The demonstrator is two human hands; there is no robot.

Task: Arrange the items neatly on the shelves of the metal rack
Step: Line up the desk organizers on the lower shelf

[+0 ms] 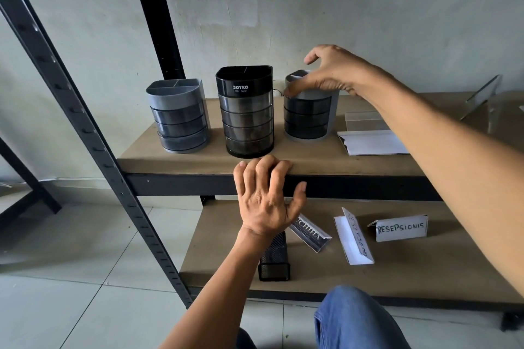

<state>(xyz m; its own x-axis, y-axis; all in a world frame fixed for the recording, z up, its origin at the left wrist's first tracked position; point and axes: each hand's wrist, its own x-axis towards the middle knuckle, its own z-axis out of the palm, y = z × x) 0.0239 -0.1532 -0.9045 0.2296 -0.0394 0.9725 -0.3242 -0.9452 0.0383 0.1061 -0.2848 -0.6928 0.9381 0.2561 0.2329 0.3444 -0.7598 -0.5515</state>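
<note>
Wood upper shelf (312, 163): brown board on a black metal rack (93, 133); its front edge lies under the left hand (266, 198).
Left hand: fingers curled over the board's front edge, thumb against the black beam below; grips the edge.
Right hand (331, 73): holds the rim of the right grey organizer (309, 122); index finger raised.
Black organizer (246, 113): upright, just left of the right hand, behind the left hand.
Left grey organizer (178, 116): upright, left of both hands.
White cards (371, 142): flat, under the right forearm.
Lower shelf (425, 269): below the left hand; carries a mesh holder (275, 261) and name signs (401, 228).
Room: grey plaster wall (340, 8) beyond the right hand; pale tiled floor (71, 263) left of the left arm.
</note>
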